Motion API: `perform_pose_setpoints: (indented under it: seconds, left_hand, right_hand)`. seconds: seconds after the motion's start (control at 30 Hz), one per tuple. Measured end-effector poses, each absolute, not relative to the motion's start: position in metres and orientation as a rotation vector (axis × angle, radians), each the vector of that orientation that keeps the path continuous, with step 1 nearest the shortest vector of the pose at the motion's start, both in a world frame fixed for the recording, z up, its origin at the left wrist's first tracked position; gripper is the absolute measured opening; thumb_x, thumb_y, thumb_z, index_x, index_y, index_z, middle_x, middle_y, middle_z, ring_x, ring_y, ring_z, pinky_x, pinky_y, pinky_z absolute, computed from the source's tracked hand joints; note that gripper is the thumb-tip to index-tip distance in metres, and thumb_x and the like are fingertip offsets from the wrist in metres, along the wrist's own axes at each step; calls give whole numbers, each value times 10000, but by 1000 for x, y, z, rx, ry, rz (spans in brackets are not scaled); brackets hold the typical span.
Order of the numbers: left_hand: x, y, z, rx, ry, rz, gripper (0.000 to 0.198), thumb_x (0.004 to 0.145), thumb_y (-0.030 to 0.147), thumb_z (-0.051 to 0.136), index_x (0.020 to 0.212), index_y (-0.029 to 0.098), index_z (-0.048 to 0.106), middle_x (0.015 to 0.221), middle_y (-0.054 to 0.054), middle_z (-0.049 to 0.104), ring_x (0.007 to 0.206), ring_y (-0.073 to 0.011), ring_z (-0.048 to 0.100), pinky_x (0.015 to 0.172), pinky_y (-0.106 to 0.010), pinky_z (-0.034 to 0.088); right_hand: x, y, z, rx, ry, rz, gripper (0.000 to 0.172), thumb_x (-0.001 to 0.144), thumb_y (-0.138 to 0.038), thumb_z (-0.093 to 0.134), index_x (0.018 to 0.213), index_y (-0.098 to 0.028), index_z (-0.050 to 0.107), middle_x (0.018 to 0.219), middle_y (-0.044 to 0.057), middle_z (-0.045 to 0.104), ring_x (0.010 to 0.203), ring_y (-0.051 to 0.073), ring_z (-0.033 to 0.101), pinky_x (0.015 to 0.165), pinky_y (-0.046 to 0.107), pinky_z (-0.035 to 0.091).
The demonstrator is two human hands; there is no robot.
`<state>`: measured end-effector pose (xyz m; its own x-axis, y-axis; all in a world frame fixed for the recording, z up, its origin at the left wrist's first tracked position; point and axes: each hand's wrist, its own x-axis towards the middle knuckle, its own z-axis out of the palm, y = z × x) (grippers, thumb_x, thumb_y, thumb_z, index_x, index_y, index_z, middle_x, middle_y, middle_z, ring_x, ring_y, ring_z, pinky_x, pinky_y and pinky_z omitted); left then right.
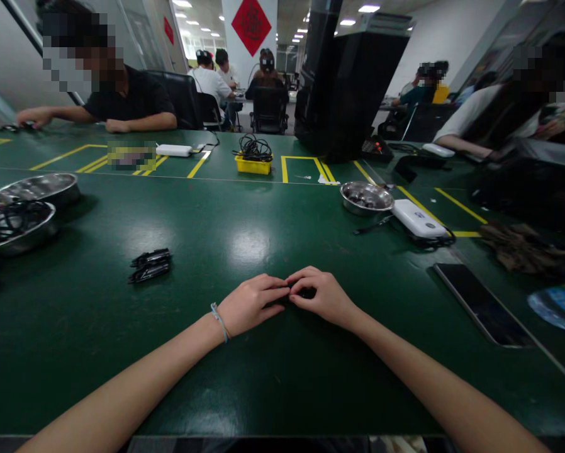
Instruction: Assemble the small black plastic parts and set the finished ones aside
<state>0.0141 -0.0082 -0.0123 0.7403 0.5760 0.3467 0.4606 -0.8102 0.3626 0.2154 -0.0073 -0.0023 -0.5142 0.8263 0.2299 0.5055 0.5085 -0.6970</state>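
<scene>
My left hand and my right hand meet above the green table, fingertips touching. Both are closed in a pinch around a small black piece, mostly hidden by the fingers, so its kind cannot be made out. A light-coloured band circles my left wrist. To the left of my left hand, a small bundle of black pen-like pieces lies on the tabletop.
Metal bowls stand at the left, one with black cables. Farther right are a metal bowl of small parts, a white power bank, a phone and a brown cloth. A yellow tray holds cables. Other people sit around.
</scene>
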Motion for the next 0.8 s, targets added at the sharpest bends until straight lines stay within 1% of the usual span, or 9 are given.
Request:
perform_pose_setpoints:
  seconds: [0.37, 0.53, 0.6, 0.67, 0.73, 0.8]
  left_hand:
    - [15, -8, -9, 2682, 799, 693, 258, 789, 189, 545, 1043, 153, 581, 1034, -85, 590, 908, -172, 558, 791, -297, 478]
    - [14, -7, -12, 2701, 797, 682, 262, 801, 218, 536, 1051, 153, 577, 1046, -95, 585, 913, -178, 560, 790, -304, 476]
    - [13, -7, -13, 2701, 803, 681, 266, 802, 220, 534, 1055, 146, 575, 1050, -103, 582, 906, -179, 563, 785, -307, 478]
    - [13, -7, -14, 2698, 803, 691, 268, 801, 219, 538, 1053, 135, 576, 1050, -108, 582, 901, -179, 564, 783, -309, 480]
    - [13, -6, -15, 2694, 801, 700, 271, 799, 219, 540, 1054, 133, 575, 1051, -108, 583, 906, -180, 563, 784, -312, 482]
    - [13, -6, -15, 2687, 802, 705, 275, 797, 218, 541, 1057, 137, 575, 1054, -108, 584, 912, -182, 563, 782, -315, 484]
  right_hand:
    - [214, -8, -2, -1117, -2204, 752, 53, 708, -197, 611, 682, -202, 656, 930, 26, 647, 902, 166, 550, 816, 326, 421]
    - [235, 0, 19, -1022, -2325, 721, 67, 730, -237, 604, 737, -192, 653, 960, 39, 632, 920, 163, 543, 828, 319, 409]
    - [250, 4, 31, -936, -2432, 790, 94, 742, -250, 594, 776, -189, 656, 904, 35, 636, 852, 142, 560, 777, 281, 425]
    - [263, 8, 39, -937, -2555, 867, 127, 742, -270, 597, 816, -191, 661, 839, 23, 636, 746, 120, 562, 673, 242, 431]
    - [271, 9, 44, -1006, -2646, 904, 155, 741, -292, 597, 841, -194, 663, 784, 11, 628, 650, 101, 538, 589, 220, 410]
    - [274, 9, 44, -1061, -2691, 919, 169, 744, -306, 590, 843, -192, 667, 738, 3, 612, 597, 87, 511, 552, 209, 389]
